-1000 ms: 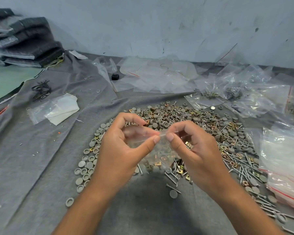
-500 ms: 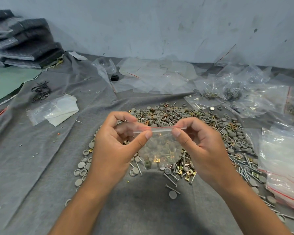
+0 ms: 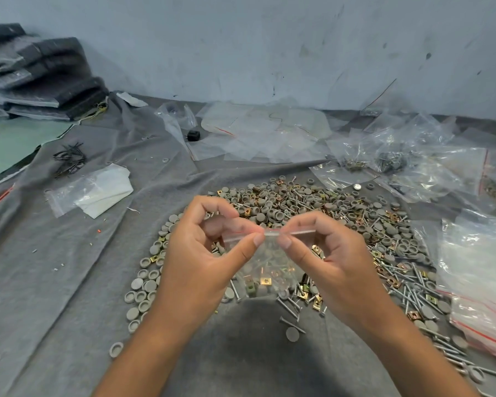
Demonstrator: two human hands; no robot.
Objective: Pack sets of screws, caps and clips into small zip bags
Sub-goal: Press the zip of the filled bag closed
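A small clear zip bag (image 3: 265, 262) hangs between my hands above the grey cloth, with screws, grey caps and gold clips inside near its bottom. My left hand (image 3: 204, 253) pinches the zip strip at its left part between thumb and forefinger. My right hand (image 3: 324, 253) pinches the same strip just to the right, thumb tips almost meeting. Under and behind the bag lies a wide heap of grey caps (image 3: 272, 216), gold clips (image 3: 317, 303) and long screws (image 3: 413, 290).
A stack of empty zip bags with red lines (image 3: 481, 276) lies at the right. Crumpled plastic bags (image 3: 407, 164) with parts lie at the back right. A small bag with white paper (image 3: 92, 190) and black clips (image 3: 69, 159) lie at the left. Folded grey felt (image 3: 35, 75) is stacked back left.
My hands spread apart along the bag's zip strip half a second ago, then my right thumb and finger slid back toward the left hand. The bag hangs a little lower and flatter.
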